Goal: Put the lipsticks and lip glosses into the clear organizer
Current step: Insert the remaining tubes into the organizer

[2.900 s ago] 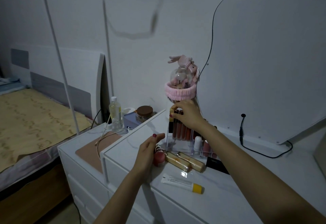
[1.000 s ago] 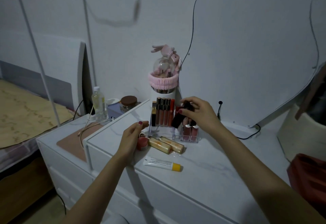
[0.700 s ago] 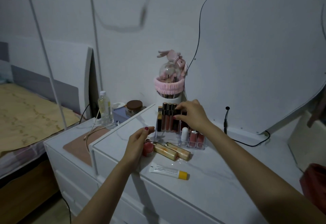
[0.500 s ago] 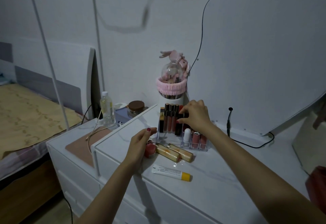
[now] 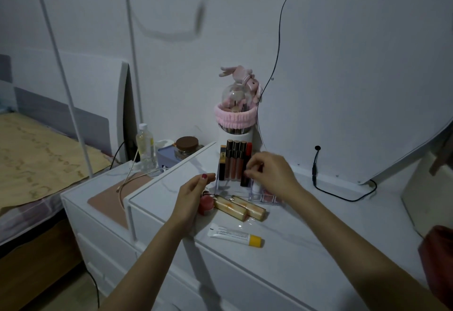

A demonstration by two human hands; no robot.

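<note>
right hand (image 5: 269, 176), in the middle of the frame, has its fingers curled over the clear organizer (image 5: 221, 187), and the fingertips seem to pinch a dark tube (image 5: 245, 176) that stands in it; the blur does not let me tell it for sure. left hand (image 5: 191, 198) rests on the white dresser top (image 5: 318, 237) with relaxed, half-bent fingers, just beside a small red round pot (image 5: 205, 205), and i cannot tell if it touches the pot.

nearest to the lower edge, a white tube with a yellow cap (image 5: 235, 235) lies flat on the top. a little farther, two gold lip glosses (image 5: 241, 207) lie side by side, just in front of the organizer. in the organizer, several lip glosses (image 5: 234, 163) stand upright in the back row, and low pink ones (image 5: 268, 198) are in the front right part. behind it stands a white cup with a pink headband (image 5: 234, 119). farther left are a brown-lid jar (image 5: 186, 150) and a plastic bottle (image 5: 146, 149).
</note>
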